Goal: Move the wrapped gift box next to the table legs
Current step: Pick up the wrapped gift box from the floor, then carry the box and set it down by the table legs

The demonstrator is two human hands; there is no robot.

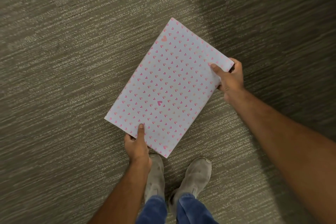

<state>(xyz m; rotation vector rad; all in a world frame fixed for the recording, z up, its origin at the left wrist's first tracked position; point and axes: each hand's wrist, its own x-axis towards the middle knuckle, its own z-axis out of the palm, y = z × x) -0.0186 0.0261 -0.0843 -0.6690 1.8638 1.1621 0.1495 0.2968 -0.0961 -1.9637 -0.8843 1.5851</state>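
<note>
The wrapped gift box (pixel 169 85) is a flat rectangle in white paper with small pink hearts, held level above the carpet and turned diagonally. My left hand (pixel 137 143) grips its near left edge, thumb on top. My right hand (pixel 230 78) grips the right corner, thumb on top and fingers under the edge. No table legs are in view.
Grey-green striped carpet (pixel 63 78) fills the view. My two feet in pale grey shoes (pixel 181 174) and blue jeans stand just below the box. A darker shadowed patch of carpet (pixel 272 14) lies at the upper right.
</note>
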